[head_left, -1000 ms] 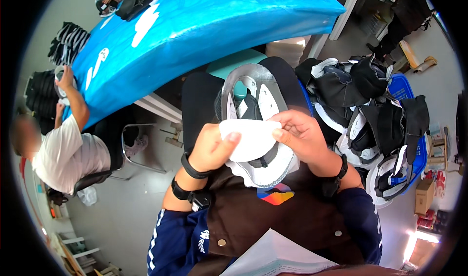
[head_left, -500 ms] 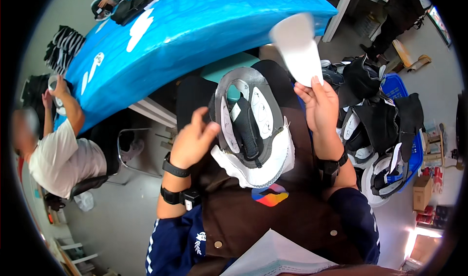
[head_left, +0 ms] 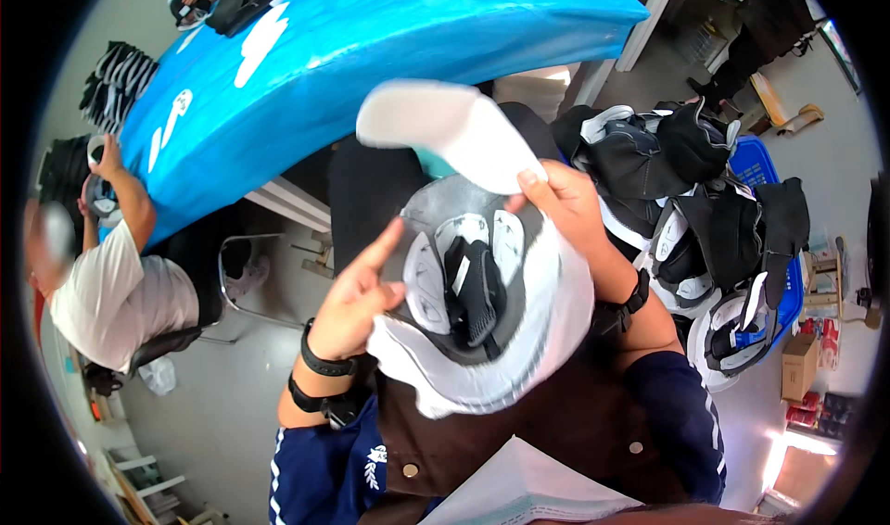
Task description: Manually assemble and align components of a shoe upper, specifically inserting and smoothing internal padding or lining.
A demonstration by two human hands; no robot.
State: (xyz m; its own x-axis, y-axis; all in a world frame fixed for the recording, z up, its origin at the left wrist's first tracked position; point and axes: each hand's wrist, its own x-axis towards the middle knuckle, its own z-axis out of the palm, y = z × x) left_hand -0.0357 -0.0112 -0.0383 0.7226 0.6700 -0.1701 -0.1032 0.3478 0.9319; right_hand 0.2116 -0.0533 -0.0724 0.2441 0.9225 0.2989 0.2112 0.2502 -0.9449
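On my lap sits a rounded grey-and-white sewn liner (head_left: 565, 279). White padded panels line its inside, with a black mesh piece in the middle. My right hand (head_left: 567, 208) pinches a long white sole-shaped sheet (head_left: 436, 117) between thumb and fingers, above the liner's far rim. The sheet's narrow end is in the fingers and its broad end reaches to the left. Beside the liner's left edge is my left hand (head_left: 357, 289), index finger stretched out and thumb apart; its other fingers are partly hidden. Whether it touches the rim I cannot tell.
A blue-covered table (head_left: 371, 52) runs across the far side. To the right, a blue basket (head_left: 793, 289) overflows with black and white sewn pieces (head_left: 714, 238). A seated co-worker (head_left: 139, 256) handles a piece at the left, and another person's hands show at the far left corner.
My right hand has come down and left, swinging the white sheet over the liner's far rim. The liner has tilted and shifted nearer, showing more of its white right side.
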